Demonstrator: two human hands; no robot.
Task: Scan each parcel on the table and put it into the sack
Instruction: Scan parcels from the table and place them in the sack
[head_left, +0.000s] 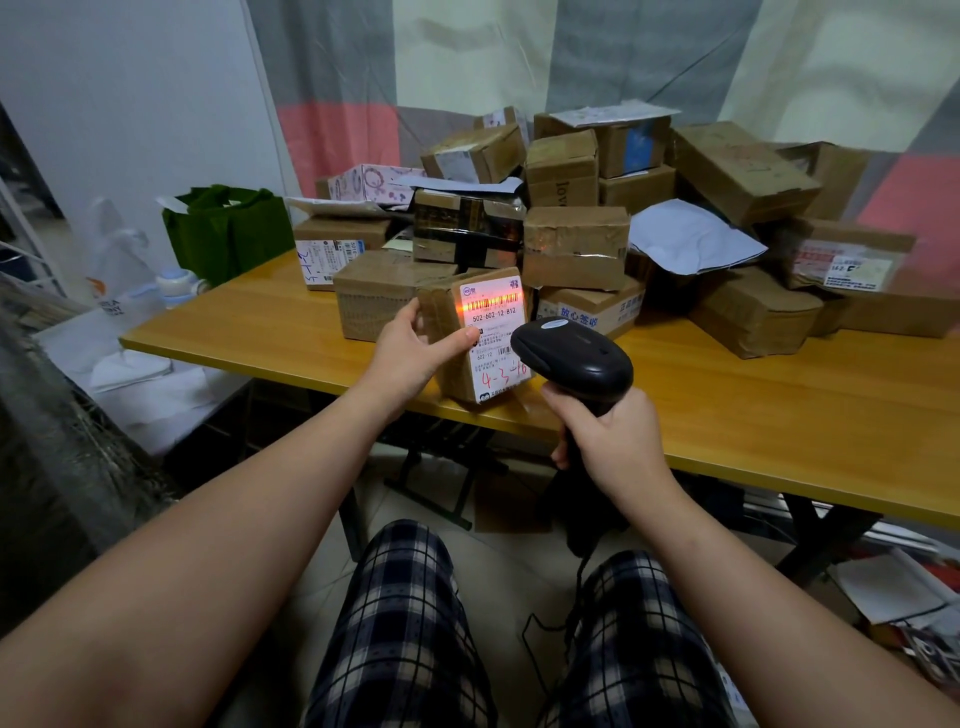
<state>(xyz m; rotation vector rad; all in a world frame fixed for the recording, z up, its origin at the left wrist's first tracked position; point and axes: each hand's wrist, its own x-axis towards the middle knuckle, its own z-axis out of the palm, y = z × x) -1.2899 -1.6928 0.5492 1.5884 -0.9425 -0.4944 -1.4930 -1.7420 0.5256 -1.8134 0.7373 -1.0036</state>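
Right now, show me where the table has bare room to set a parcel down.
Widest bare patch: front right of the table, between the scanner in the right hand and the stacked parcels. A smaller one: the left corner, between the table edge and the labelled box, near the green bag. Back and centre are crowded.

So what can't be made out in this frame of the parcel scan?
Head view only.
On the held parcel the label's fine print is too small, and the scanner covers its lower right corner.
Scanner trigger: hidden under the right hand.
In the pile, rear parcels are hidden by front boxes, so no count.
Sack: only blurred grey weave, cut off at the left edge; unsure.
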